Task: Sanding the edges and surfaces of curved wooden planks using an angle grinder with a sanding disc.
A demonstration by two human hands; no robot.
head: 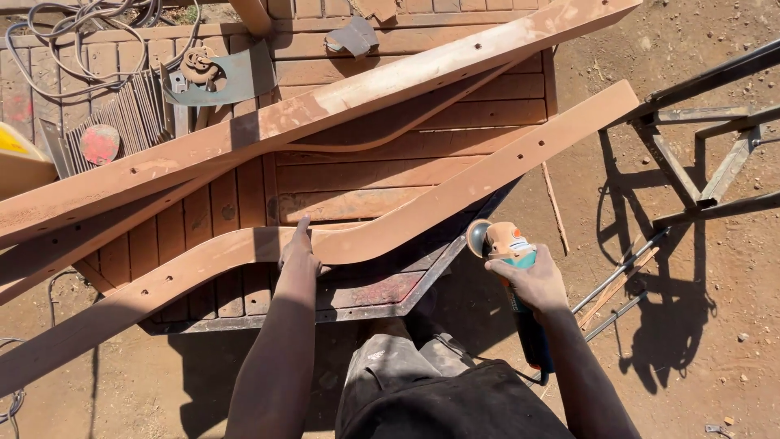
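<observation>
The left hand [299,254] lies flat, fingers spread, on the near curved wooden plank [341,236], which rests across the slatted table [349,191]. The right hand [532,280], just right of the plank, is clenched round an angle grinder [508,248]; its disc is clear of the wood, so I judge grinding paused. No labels show near the plank.
</observation>
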